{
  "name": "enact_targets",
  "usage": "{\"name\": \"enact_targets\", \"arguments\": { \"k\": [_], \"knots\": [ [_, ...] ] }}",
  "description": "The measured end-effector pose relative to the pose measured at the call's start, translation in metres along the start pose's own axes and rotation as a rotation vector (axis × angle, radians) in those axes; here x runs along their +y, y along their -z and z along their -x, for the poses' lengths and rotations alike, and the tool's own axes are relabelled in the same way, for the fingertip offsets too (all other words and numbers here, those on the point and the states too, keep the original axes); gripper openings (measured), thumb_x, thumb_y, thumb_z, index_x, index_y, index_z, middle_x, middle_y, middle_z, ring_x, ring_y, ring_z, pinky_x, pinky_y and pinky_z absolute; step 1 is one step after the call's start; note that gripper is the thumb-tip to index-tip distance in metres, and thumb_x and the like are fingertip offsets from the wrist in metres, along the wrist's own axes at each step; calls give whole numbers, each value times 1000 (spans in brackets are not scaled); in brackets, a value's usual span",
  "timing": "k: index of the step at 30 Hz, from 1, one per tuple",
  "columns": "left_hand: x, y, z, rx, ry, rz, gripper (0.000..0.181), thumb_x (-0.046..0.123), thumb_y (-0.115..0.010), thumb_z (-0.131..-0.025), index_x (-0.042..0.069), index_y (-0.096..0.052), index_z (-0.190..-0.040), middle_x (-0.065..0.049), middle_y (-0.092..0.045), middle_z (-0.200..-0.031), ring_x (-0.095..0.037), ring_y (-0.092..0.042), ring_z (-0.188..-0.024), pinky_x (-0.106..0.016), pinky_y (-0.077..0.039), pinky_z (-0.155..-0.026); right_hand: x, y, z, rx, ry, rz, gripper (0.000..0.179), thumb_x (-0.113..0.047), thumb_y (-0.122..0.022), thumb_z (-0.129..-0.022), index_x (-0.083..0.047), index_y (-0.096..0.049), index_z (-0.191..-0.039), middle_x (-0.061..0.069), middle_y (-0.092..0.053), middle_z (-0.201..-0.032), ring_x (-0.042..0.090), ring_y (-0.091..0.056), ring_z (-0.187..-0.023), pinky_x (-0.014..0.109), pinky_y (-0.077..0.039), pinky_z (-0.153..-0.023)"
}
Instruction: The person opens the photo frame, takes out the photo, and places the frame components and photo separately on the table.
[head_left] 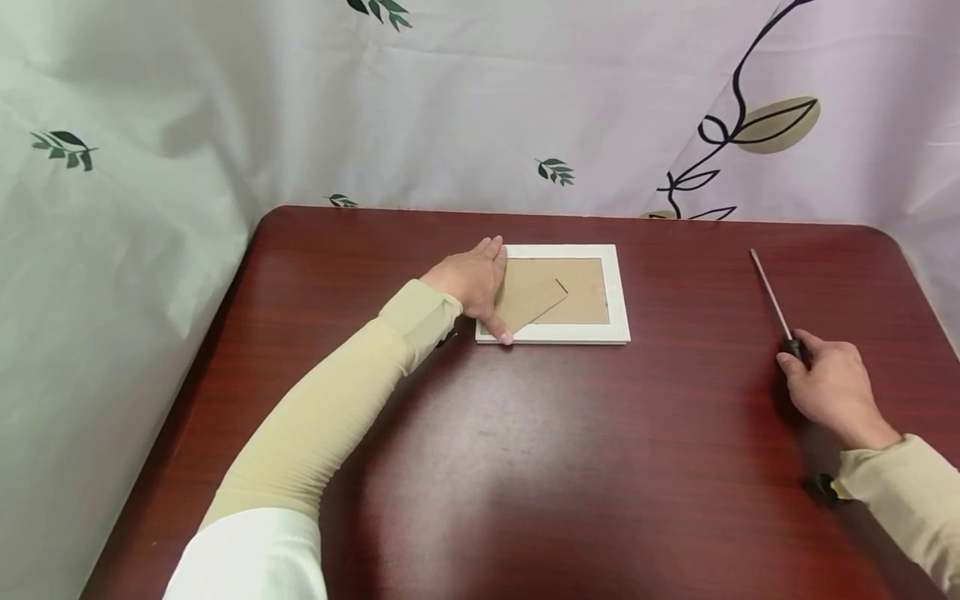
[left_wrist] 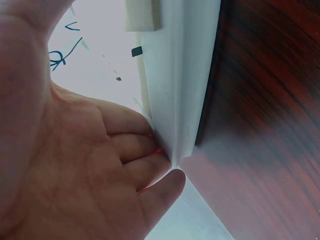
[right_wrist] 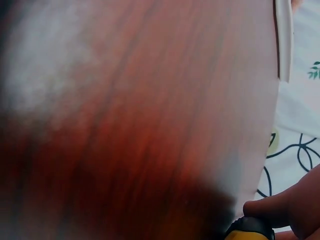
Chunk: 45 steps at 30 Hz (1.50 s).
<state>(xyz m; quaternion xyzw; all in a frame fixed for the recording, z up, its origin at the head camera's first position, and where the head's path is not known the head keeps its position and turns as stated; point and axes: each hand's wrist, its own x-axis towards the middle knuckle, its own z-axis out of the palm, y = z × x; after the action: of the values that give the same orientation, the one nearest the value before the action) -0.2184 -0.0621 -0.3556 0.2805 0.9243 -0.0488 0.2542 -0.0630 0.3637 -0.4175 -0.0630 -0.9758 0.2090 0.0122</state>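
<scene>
A white picture frame (head_left: pixel 617 292) lies near the far edge of the table with its brown backing board (head_left: pixel 583 304) facing up. A cut or flap line and a short dark mark show on the board. My left hand (head_left: pixel 474 283) rests over the frame's left end, fingers straight toward the far side and thumb on the near edge. The left wrist view shows fingers (left_wrist: pixel 135 145) against the frame's side (left_wrist: pixel 185 75). Over to the right, my right hand (head_left: pixel 832 383) grips a screwdriver (head_left: pixel 772 296) by its handle, black and yellow in the right wrist view; its long shaft points away from me.
The dark red wooden table (head_left: pixel 525 467) has rounded far corners. Behind it and on the left hangs a pale curtain (head_left: pixel 450 108) with leaf prints. Beige sleeves (head_left: pixel 330 400) cover both forearms.
</scene>
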Motion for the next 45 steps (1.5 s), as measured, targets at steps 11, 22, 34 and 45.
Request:
{"name": "enact_targets", "arguments": {
  "k": [11,22,34,45],
  "knots": [
    [0,1,0,-3,0,-5,148,73,-82,-63,-7,-1,-157,-22,5,-166,-30,1,-154,-34,-7,-124,0,0,2,-18,-56,11,51,-11,-49,-100,19,-39,-140,52,-44,-123,62,-32,-119,67,-29,-97],
    [1,2,0,-17,12,-18,148,73,-82,-63,-8,-1,-157,-23,4,-166,-31,0,-154,-35,-7,-124,-2,2,3,16,-100,-64,54,-15,-59,-96,21,-40,-131,41,-52,-114,58,-43,-107,63,-36,-85],
    [-2,7,-2,-69,-55,17,143,73,-76,-71,-12,2,-155,-29,9,-163,-37,7,-153,-36,0,-124,-86,-6,15,27,100,-189,58,-15,-65,-95,8,-42,-142,40,-36,-138,61,-27,-125,67,-28,-93],
    [-44,37,-11,30,-225,51,122,47,-92,-68,5,-23,-160,-7,-18,-167,-26,-23,-151,-38,-21,-122,-159,-26,21,-249,281,-209,79,-27,-68,-96,10,-28,-153,35,-25,-157,49,-20,-146,65,-22,-114]
  ]
}}
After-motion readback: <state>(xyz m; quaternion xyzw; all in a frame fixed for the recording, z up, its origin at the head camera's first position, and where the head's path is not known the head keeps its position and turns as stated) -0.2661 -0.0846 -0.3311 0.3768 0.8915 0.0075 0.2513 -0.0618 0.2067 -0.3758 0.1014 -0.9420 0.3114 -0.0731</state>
